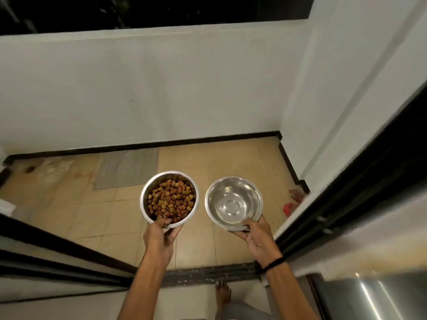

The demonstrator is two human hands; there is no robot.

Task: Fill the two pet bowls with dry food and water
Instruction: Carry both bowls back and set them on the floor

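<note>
Two round steel pet bowls are held out in front of me above a tiled balcony floor. The left bowl (147, 188) is heaped with brown dry food (171, 199); my left hand (160, 235) grips its near rim, thumb inside. The right bowl (233, 199) is shiny inside with clear water that is hard to tell from bare steel; my right hand (256, 236) holds its near rim. A black band circles my right wrist.
A grey mat (129, 168) lies on the beige tiles near the white parapet wall (138, 88). Red items (293, 202) sit by the right wall corner. A dark sliding-door track (208, 273) crosses below my arms, with black door frames on both sides. My bare foot (223, 294) stands inside.
</note>
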